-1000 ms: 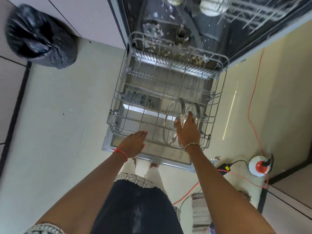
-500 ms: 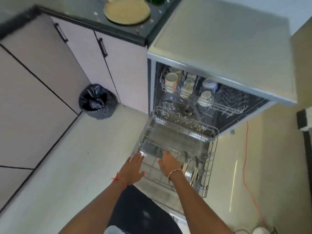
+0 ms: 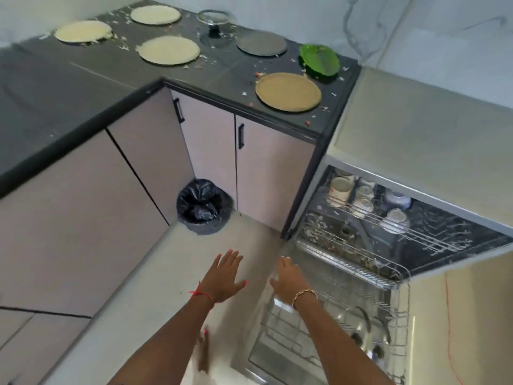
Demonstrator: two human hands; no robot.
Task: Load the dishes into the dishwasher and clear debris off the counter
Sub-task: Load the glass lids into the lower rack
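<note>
So, both hands are off the lower rack (image 3: 399, 276) now: left hand (image 3: 226, 276) and right hand (image 3: 290, 282) hang at 6 o'clock, fingers spread, holding nothing. Two glass rounds (image 3: 362, 315) stay racked at 5 o'clock. Upper rack (image 3: 416, 234) at 3: five cups (image 3: 340, 188), maybe six, blurred. Bin (image 3: 204, 207) mid-frame. Counter (image 3: 222, 70) at 12: three cream plates (image 3: 168, 50), one grey plate (image 3: 261, 43), one tan plate (image 3: 288, 91), one green plate (image 3: 319, 61), one glass stand (image 3: 213, 19), crumbs (image 3: 205, 59) everywhere. Next load: from there, I'd judge.

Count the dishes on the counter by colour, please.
Cream plates: 3
Grey plate: 1
Brown plate: 1
Green plate: 1
Glass lid: 1
Total: 7
</note>
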